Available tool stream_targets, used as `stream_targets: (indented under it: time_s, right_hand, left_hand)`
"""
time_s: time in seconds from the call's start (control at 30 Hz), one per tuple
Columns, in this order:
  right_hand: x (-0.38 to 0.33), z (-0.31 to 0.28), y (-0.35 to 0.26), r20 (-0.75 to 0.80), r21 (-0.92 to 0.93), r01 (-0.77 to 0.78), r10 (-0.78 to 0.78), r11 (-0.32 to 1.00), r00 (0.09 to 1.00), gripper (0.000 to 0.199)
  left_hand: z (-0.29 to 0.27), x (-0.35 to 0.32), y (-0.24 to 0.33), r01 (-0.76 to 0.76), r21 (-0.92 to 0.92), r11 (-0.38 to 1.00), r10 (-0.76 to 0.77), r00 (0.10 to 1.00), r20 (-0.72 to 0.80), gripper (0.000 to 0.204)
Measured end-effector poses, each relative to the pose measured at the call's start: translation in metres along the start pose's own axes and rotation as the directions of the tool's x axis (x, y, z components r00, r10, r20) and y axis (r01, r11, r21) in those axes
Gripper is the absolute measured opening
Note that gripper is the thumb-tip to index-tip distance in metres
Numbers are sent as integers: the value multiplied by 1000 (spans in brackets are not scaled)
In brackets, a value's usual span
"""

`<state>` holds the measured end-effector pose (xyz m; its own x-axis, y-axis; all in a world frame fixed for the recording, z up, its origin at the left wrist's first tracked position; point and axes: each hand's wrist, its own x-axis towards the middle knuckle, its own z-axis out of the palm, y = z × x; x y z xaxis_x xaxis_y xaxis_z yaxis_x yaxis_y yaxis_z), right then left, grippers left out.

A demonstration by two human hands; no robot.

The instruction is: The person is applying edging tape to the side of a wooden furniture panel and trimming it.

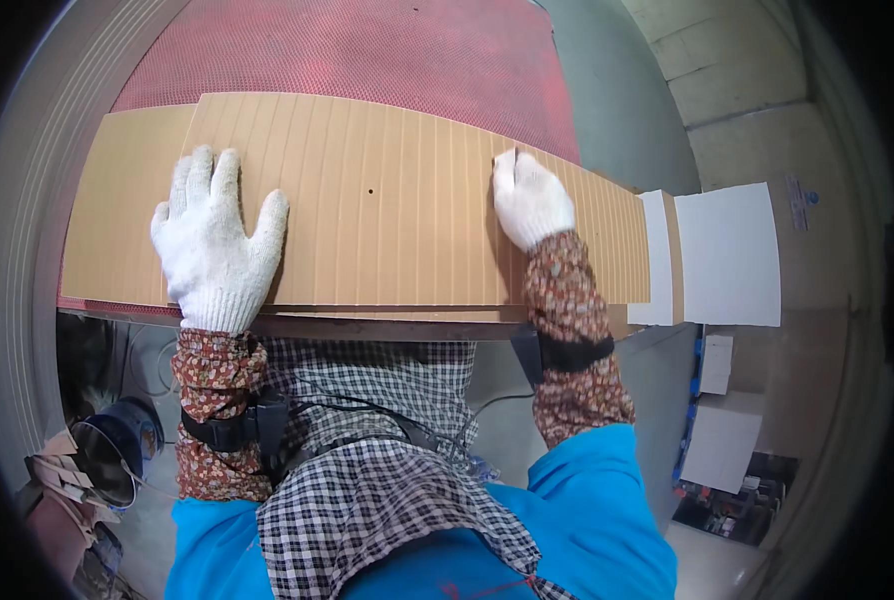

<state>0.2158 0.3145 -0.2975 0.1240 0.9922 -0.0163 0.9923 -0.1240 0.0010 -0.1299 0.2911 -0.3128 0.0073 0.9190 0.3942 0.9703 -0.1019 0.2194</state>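
A long brown cardboard sheet [407, 215] with parallel ridges lies across the table in front of me, with a small dark spot near its middle. Pressed flat on its left part is my left hand [212, 240], in a white knitted glove, fingers spread. My right hand [534, 200], gloved too, rests on the right part with its fingers curled closed. What it pinches, if anything, is hidden. Another brown sheet [117, 200] lies beneath, showing at the left. White panels [727, 255] stick out past the right end.
A red textured mat [357, 55] covers the table behind the sheets. Near the floor at the left stands a dark bucket [107, 455], with cardboard scraps [62, 470] beside it. A white box [722, 440] and a crate of small dark items [742, 500] sit low at the right.
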Motion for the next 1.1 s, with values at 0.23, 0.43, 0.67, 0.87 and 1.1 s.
stream_targets:
  time_s: [0.23,0.43,0.67,0.87,1.1]
  right_hand:
    - [-138,-18,-25,-115,-204,158,-184,966,976,25]
    - [-203,-2,-34,-99,10,-8,9,1000,995,28]
    - [-205,-17,-54,-115,226,-79,107,971,988,26]
    - [-193,-19,-63,59,185,-242,235,953,970,27]
    - [-154,-18,-59,33,40,-23,21,999,999,26]
  left_hand:
    - [-2,-1,-3,-2,21,1000,2,1000,-23,61]
    - [-4,-7,-4,-7,37,999,7,1000,-15,61]
    - [0,-9,-2,-9,19,1000,10,1000,-22,60]
    - [2,-4,-5,-16,16,1000,16,1000,-18,60]
    - [10,8,-10,-14,31,999,14,1000,-10,61]
